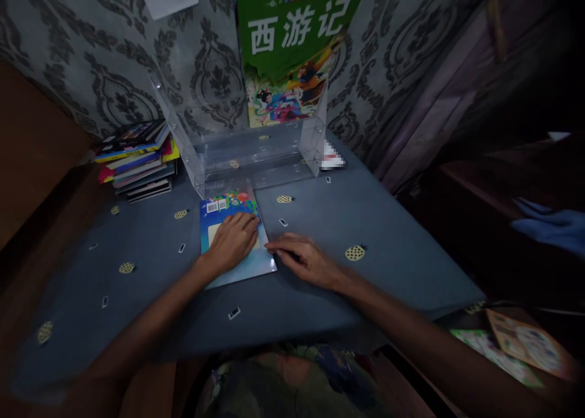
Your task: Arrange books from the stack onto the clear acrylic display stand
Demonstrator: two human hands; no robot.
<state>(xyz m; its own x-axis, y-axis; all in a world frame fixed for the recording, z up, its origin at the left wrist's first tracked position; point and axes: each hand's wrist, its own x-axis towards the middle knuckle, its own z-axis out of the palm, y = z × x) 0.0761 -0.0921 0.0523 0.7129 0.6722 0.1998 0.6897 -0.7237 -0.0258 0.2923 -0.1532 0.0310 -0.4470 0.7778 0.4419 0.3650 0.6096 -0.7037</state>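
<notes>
A thin blue book (242, 265) with a colourful top edge and barcodes lies flat on the grey-blue tablecloth. Resting on its cover is my left hand (234, 238), palm down with the fingers laid forward and holding nothing. My right hand (306, 259) is at the book's right edge, thumb and index finger close together by its side. Whether a corner or page is pinched between those fingertips is too small to make out. Behind the book stands a clear acrylic rack (256, 174), its lower front close to the book's top edge.
A stack of books (141, 162) sits at the back left. A green picture book (292, 58) stands upright against the patterned wall behind the rack. A pixelated white item (332, 156) lies right of the rack. Colourful booklets (525, 345) are low at the right, beyond the table edge.
</notes>
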